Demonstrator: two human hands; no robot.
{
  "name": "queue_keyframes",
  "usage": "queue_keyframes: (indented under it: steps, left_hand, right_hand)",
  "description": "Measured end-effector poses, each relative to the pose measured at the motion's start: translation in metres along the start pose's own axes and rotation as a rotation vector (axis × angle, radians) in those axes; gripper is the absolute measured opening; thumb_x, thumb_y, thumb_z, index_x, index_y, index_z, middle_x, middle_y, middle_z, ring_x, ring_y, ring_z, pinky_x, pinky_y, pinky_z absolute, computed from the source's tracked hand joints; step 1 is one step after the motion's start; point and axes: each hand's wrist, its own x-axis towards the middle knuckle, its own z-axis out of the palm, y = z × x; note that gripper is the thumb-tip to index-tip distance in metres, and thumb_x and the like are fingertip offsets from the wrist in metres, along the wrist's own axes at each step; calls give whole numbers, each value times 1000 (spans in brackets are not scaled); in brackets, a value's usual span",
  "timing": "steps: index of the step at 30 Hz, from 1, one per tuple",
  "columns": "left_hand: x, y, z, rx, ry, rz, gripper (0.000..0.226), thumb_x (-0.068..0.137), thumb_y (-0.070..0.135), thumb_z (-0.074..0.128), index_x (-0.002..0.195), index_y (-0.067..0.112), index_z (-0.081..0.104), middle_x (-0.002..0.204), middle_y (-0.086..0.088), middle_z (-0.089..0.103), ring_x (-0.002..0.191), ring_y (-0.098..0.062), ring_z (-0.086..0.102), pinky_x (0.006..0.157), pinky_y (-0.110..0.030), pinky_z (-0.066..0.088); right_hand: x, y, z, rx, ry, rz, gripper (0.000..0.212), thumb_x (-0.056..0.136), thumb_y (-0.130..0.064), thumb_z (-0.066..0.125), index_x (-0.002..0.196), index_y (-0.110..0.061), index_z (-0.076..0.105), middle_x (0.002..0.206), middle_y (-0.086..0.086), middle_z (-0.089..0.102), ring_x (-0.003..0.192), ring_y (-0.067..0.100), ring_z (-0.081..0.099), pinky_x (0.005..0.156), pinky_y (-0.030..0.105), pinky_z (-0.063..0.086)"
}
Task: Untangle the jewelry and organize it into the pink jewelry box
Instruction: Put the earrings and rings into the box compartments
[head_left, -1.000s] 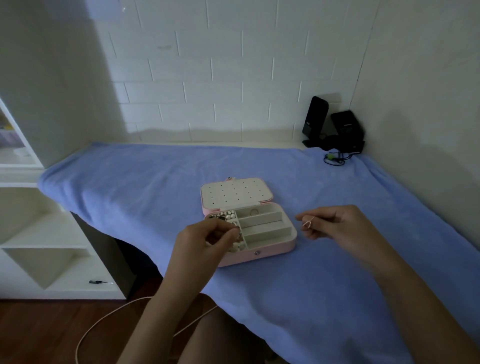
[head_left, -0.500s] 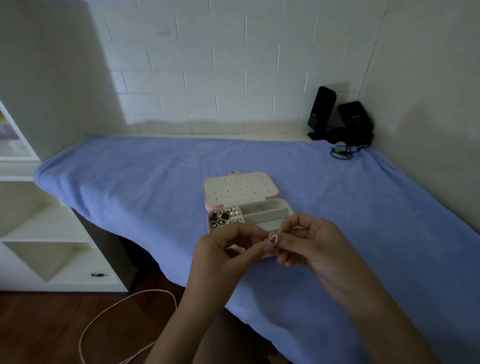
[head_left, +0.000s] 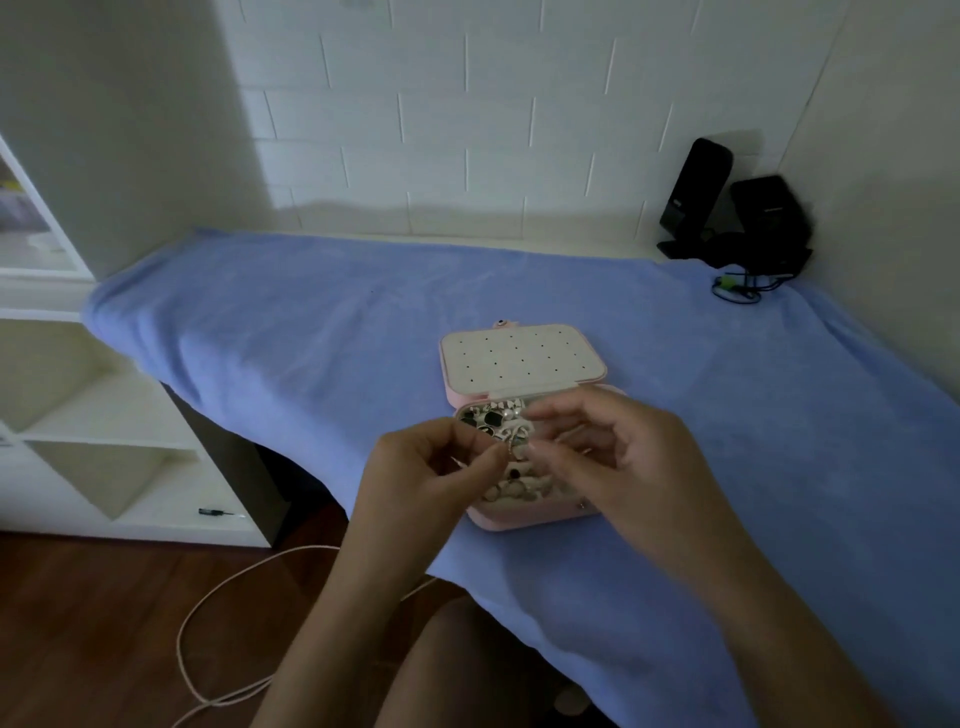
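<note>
Your left fingers (head_left: 493, 456), thumb and forefinger, are pressed together on a small piece of jewelry (head_left: 512, 448), which they hold in the air just over the box. Your right fingers (head_left: 545, 451) meet the same piece from the other side. That hand is blurred, so I cannot tell whether they are pinching it or only touching it. The other fingers of your left hand (head_left: 426, 467) curl in under the palm, and those of your right hand (head_left: 618, 457) spread loosely above the right half of the box.

The pink jewelry box (head_left: 519, 518) sits open right under both hands, near the front edge of the blue towel (head_left: 311, 322). Its white, hole-dotted lid (head_left: 522, 364) is laid back away from you. The left compartments hold a crowd of black and pearl-coloured pieces (head_left: 491, 417); your right hand hides the rest of the tray.

The towel covers the counter (head_left: 519, 244), and it hangs over the front edge. Two black devices (head_left: 727, 208) stand in the far right corner, with a small coil of wire beside them. On the left is a white shelf unit (head_left: 78, 426) with a small screwdriver (head_left: 215, 512) on a low shelf. A pale cable (head_left: 208, 587) loops over the wooden floor.
</note>
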Motion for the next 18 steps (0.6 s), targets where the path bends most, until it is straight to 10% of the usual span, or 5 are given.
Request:
queue_keyframes:
  steps: [6,18]
  left_hand:
    - [18,1,-12,69,-35,-69,15,80,19,70,69,8,70,47,2,56,38,-5,42,42,-11,33]
    - [51,16,-14,43,-144,-82,19,76,24,74,70,7,73,46,3,55,39,-1,40,43,-9,30]
  right_hand:
    - [23,5,3,-481,-46,-388,33,78,-39,65,105,-21,72,92,-10,69,79,1,64,69,30,55]
    - [57,1,-8,-607,-181,-414,25,75,-29,68,96,-16,74,81,-6,67,72,5,61,66,21,48]
